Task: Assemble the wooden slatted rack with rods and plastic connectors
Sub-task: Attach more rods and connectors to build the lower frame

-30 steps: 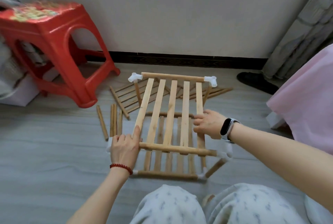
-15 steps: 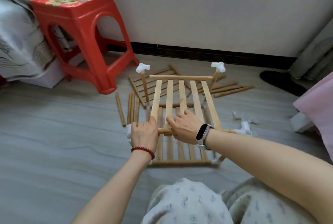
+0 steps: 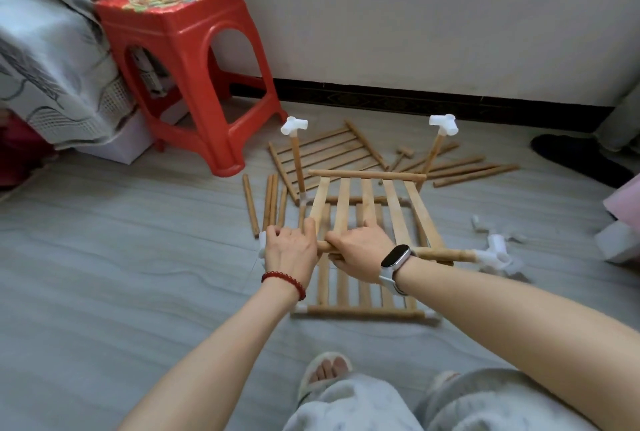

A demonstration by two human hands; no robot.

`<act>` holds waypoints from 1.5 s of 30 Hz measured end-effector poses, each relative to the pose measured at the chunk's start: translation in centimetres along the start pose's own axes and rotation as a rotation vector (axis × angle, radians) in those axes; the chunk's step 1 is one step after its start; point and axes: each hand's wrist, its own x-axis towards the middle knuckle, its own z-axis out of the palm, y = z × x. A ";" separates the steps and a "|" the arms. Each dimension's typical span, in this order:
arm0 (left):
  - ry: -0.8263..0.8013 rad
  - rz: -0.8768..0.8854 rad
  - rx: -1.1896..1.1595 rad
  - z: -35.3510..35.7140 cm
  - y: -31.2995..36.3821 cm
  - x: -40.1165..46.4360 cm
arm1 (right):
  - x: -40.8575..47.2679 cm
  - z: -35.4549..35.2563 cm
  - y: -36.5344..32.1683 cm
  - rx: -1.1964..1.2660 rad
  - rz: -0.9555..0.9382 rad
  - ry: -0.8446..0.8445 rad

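Note:
A partly built wooden rack stands on the floor in front of me. Its lower slatted shelf (image 3: 360, 309) lies on the floor with white connectors at its corners. An upper slatted panel (image 3: 367, 202) tilts above it. My right hand (image 3: 360, 250) grips the panel's near rod (image 3: 440, 252), which ends in a white connector (image 3: 493, 252) at the right. My left hand (image 3: 291, 248) holds the white connector (image 3: 263, 240) at the rod's left end. Two upright rods at the back carry white connectors (image 3: 294, 125) (image 3: 443, 122); the panel's far rod (image 3: 367, 175) lies loose of them.
A red plastic stool (image 3: 187, 63) stands at the left by the wall. Loose rods (image 3: 270, 202) and another slatted panel (image 3: 325, 153) lie on the floor behind the rack, more rods (image 3: 474, 171) at the right. Small white connectors (image 3: 478, 222) lie at the right. My legs are below.
The panel's far rod has come out of the two back connectors and dropped lower. My right hand moved from the right slat to the near rod beside my left hand. The camera shifted right.

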 end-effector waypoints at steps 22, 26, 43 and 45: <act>-0.064 -0.496 -1.503 2.0 -4.8 -2.5 | -1.9 -0.7 1.1 0.041 0.032 -0.002; -0.073 -0.465 -1.479 2.3 -5.1 -2.4 | -2.3 -0.6 0.7 0.036 -0.003 -0.054; -0.186 -0.495 -1.683 2.9 -5.4 -2.5 | -2.5 -1.3 0.8 0.055 -0.018 -0.093; -0.190 -0.505 -1.656 2.8 -5.3 -2.4 | -2.5 -1.2 0.8 0.052 -0.022 -0.104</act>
